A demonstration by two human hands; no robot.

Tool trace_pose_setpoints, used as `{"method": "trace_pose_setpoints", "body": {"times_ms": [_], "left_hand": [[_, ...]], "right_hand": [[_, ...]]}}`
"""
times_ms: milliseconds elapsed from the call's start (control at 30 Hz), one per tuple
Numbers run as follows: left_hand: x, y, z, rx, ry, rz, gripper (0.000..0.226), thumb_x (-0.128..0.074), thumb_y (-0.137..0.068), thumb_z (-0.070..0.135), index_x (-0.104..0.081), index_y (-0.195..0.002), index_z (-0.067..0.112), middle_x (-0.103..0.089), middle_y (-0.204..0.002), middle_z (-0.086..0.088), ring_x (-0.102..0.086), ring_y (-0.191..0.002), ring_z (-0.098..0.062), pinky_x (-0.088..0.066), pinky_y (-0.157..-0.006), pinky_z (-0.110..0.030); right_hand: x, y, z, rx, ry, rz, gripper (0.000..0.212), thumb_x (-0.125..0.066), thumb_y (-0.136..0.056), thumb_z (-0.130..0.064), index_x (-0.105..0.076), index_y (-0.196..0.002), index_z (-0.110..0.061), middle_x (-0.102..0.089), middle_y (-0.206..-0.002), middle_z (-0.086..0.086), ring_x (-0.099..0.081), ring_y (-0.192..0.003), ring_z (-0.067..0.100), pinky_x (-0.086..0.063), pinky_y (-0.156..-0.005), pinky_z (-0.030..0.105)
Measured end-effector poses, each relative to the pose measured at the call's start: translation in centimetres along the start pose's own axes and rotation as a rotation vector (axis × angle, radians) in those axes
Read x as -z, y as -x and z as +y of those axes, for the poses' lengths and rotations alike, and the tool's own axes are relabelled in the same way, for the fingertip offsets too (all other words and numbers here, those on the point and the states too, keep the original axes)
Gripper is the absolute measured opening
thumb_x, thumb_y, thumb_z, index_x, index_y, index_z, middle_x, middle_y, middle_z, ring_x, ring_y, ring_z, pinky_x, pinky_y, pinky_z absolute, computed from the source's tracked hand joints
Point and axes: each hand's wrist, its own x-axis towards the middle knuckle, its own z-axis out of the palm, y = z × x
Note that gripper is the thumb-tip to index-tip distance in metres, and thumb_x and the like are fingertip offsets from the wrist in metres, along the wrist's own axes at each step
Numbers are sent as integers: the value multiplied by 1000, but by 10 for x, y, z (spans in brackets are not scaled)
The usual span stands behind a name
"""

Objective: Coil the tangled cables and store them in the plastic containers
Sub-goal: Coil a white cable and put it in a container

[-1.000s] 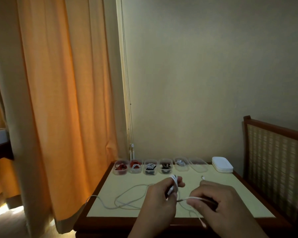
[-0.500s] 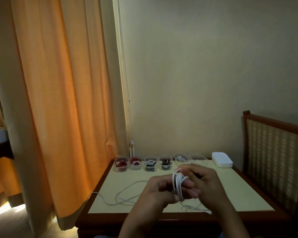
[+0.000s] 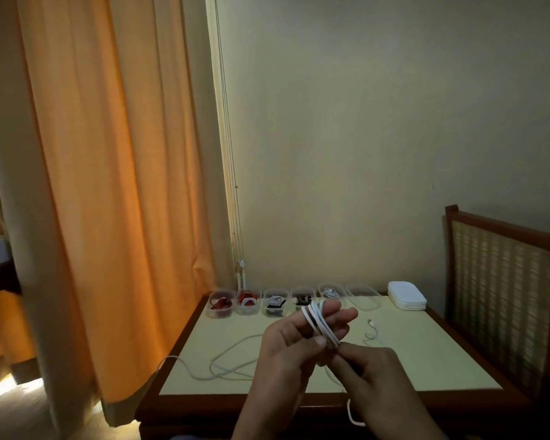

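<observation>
Since the earlier frame our right hand [image 3: 375, 379] is sitting lower and nearer to us, off the top of the coil it was covering, and more turns are showing around our left hand [image 3: 286, 347].

We are holding that left hand up with its fingers [image 3: 342, 315] stretched out and pointing right. The white cable [image 3: 320, 327] is wrapping around them in several loops, and the thumb is pressing the loops down. Our right hand is pinching the strand just below the coil, fingers curled.

The slack is trailing over the table [image 3: 426, 360]. Loose loops are lying toward the left edge, and one bit is hanging over the front edge. A plug end [image 3: 370, 322] is resting to the right of our hands.

Along the back edge the plastic containers [image 3: 362, 300] are standing in a row. The five on the left are holding coiled cables. A stack of white lids [image 3: 407, 296] is sitting near the back right corner.

An orange curtain [image 3: 108, 185] is hanging on the left, and a chair back [image 3: 502, 281] is standing on the right.
</observation>
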Motion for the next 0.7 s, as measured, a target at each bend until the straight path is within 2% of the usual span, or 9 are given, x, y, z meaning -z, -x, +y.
{"method": "trace_pose_setpoints", "body": {"times_ms": [100, 233, 367, 467, 567, 633, 700], "left_hand": [[0, 0, -1, -20, -77, -13, 52, -52, -80, -6, -59, -132, -5, -70, -126, -21, -63, -127, -33, -49, -110, -38], [10, -2, 1, -77, -198, 70, 57, -51, -74, -11, -63, -129, 0, -73, -123, -15, -65, -125, -27, -50, -108, -34], [12, 1, 0, 5, -427, 86, 72, -38, -69, -33, -67, -123, 5, -77, -116, -7, -67, -122, -18, -51, -108, -34], [10, 2, 1, 97, -631, 32, 76, -35, -67, -34, -71, -117, 10, -78, -109, 1, -68, -115, -8, -55, -100, -35], [5, 5, 5, 174, -669, -15, 68, -39, -68, -33, -73, -114, 4, -79, -98, 2, -71, -102, -4, -52, -87, -18], [1, 8, 9, 180, -699, -81, 63, -44, -71, -28, -76, -111, 9, -78, -94, 5, -71, -100, -4, -52, -85, -18], [0, 9, 14, 184, -669, -139, 59, -47, -75, -25, -77, -111, 11, -79, -100, 2, -72, -104, -8, -54, -88, -21]], "right_hand": [[8, 3, -3, -58, 42, -49, 20, -61, -93, -41, -74, -78, -39, -64, -61, -3, -56, -56, 9, -40, -58, 20], [18, 6, -6, -151, 113, -120, 16, -68, -92, -44, -75, -78, -40, -71, -71, -4, -66, -71, 13, -50, -65, 23], [28, 9, -11, -112, 214, -132, 9, -72, -88, -47, -75, -83, -40, -70, -74, -12, -66, -75, 9, -50, -65, 24], [39, 11, -19, 2, 247, -58, 10, -79, -83, -41, -74, -75, -39, -68, -72, -18, -65, -72, 7, -48, -59, 18], [48, 8, -23, 183, 209, 82, 12, -81, -80, -35, -72, -74, -39, -65, -70, -20, -63, -64, 4, -42, -56, 8], [47, 2, -26, 230, 205, 136, 7, -71, -82, -43, -74, -78, -38, -64, -72, -21, -63, -66, 3, -42, -59, 7], [41, -5, -24, 230, 183, 201, 6, -74, -82, -40, -76, -80, -35, -65, -73, -20, -65, -68, 5, -44, -62, 8]]}}
